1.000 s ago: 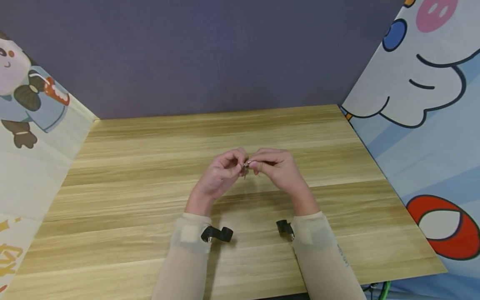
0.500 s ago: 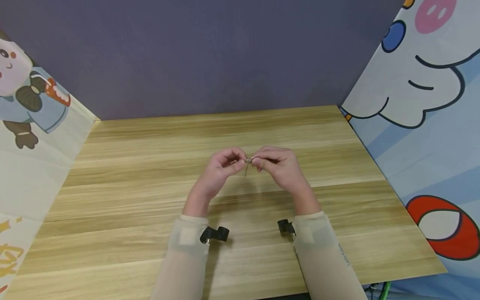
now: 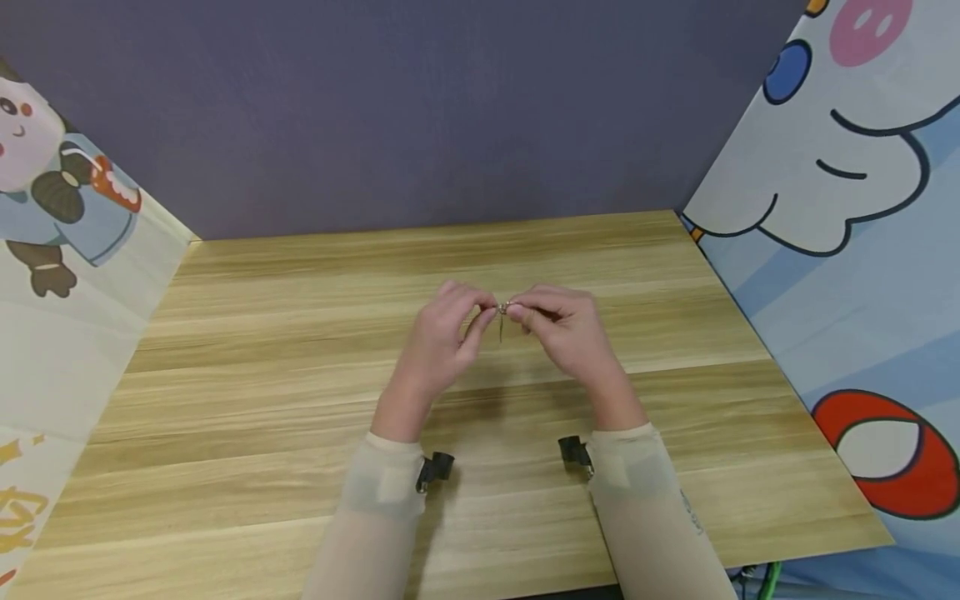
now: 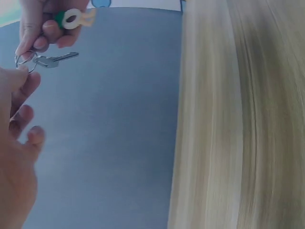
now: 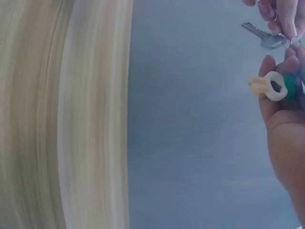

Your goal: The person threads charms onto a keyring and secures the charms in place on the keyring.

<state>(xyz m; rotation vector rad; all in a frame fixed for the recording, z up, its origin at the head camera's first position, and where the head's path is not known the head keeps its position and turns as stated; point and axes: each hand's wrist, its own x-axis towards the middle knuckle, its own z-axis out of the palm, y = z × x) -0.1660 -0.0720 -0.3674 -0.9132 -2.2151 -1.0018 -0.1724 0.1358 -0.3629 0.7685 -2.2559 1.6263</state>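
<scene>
Both hands meet above the middle of the wooden table [image 3: 300, 400]. Between their fingertips is a small metal key ring [image 3: 503, 307] with a silver key [image 3: 501, 327] hanging down from it. My left hand [image 3: 471, 313] pinches the ring from the left and my right hand [image 3: 528, 313] pinches it from the right. In the left wrist view the key ring [image 4: 24, 62] carries the key [image 4: 57, 59], and a white and green charm [image 4: 71, 19] sits in the right hand's fingers. The right wrist view shows the same charm [image 5: 274, 86] against the right hand, with the key [image 5: 261, 36] above it.
A purple wall [image 3: 420, 108] closes off the far side of the table. Cartoon-printed panels stand along the left [image 3: 52, 275] and right [image 3: 847, 250] sides. A green cable [image 3: 768, 579] hangs below the front right corner.
Both hands have drifted a little farther from me, still joined on the ring. The left wrist has turned, and the key now hangs more freely below the fingertips.
</scene>
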